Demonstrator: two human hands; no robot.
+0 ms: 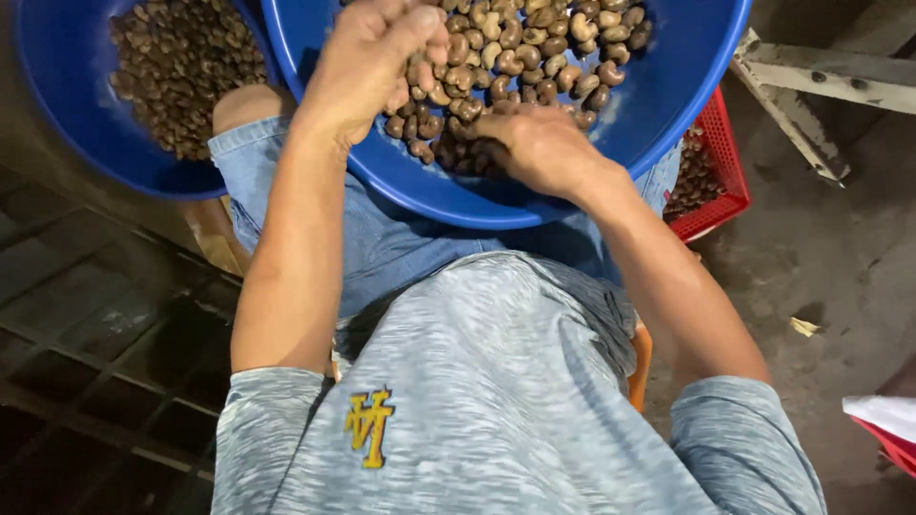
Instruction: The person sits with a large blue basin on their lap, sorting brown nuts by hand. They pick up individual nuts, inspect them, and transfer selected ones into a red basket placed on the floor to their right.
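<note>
A large blue plastic basin (668, 86) rests on my lap, holding a heap of brown cashew nuts (525, 48). My left hand (377, 62) hangs over the near left part of the heap, fingers curled around a few nuts. My right hand (539, 143) lies palm down in the nuts at the near side of the basin, its fingers closed among them. What the right hand grips is hidden under it.
A second blue basin (67, 105) with darker nuts (181, 67) stands at the left beside my knee. A red plastic crate (720, 172) with nuts sits on the floor at the right. A metal grate (105, 353) covers the floor at left; a grey frame (821, 81) stands upper right.
</note>
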